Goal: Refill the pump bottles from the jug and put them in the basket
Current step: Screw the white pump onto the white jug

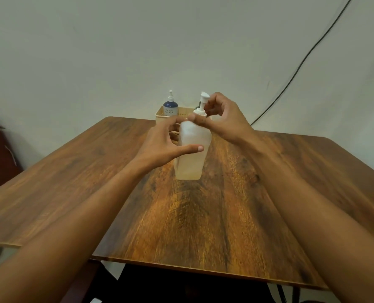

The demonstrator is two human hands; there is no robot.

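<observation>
Between your fingers: clear bottle (192,149) upright on table (203,215). Your right hand (221,119) pinches pump (202,103); left hand (166,141) loosely cups bottle, basket (159,115) beyond.

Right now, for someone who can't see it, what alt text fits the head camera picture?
A person's right hand grips the white pump top of a translucent square plastic bottle standing on a brown wooden table, while the left hand curls open beside it. Behind, a blue-and-white pump bottle stands in a beige basket.
</observation>
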